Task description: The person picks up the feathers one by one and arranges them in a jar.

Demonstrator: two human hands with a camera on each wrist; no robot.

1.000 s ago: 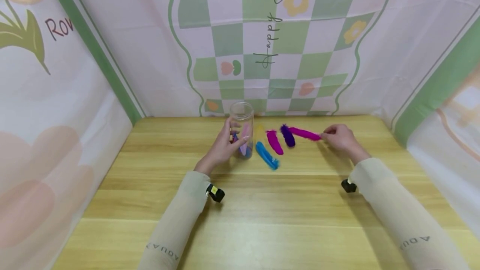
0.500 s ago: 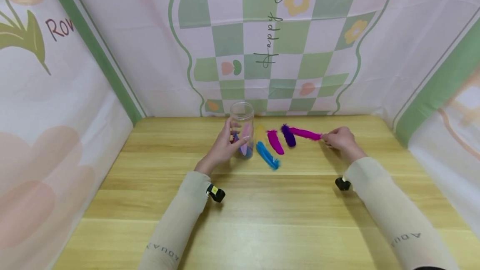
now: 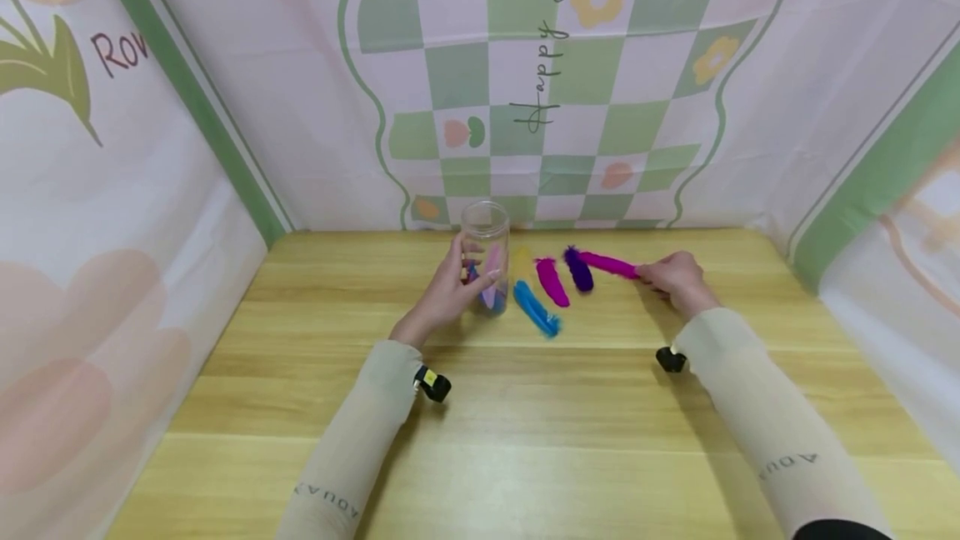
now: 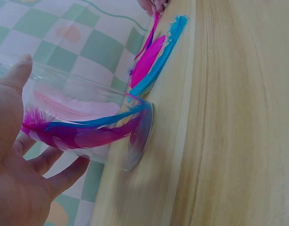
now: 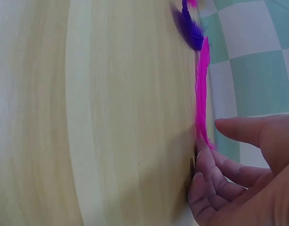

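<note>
My left hand (image 3: 447,283) holds a clear jar (image 3: 486,227) upright on the table, with thumb and fingers around its side. Inside the jar are feathers: a pale pink feather (image 4: 78,107), a blue one and a magenta one (image 4: 87,136). My right hand (image 3: 678,277) is at the near end of a long magenta feather (image 3: 609,264). In the right wrist view its fingertips touch that end, while the thumb (image 5: 236,129) stands apart from it. Between the hands lie a purple feather (image 3: 579,270), another magenta feather (image 3: 552,282), a blue feather (image 3: 536,309) and a faint yellow feather (image 3: 521,261).
The wooden table (image 3: 510,432) runs back to a hanging checked cloth (image 3: 570,123). More printed cloth closes off the left and right sides. The loose feathers lie close to the jar's right side, near the back edge.
My right hand has shifted slightly left along the long magenta feather, its forearm swinging inward. The left hand and jar stay in place. The head view has tilted a little.
</note>
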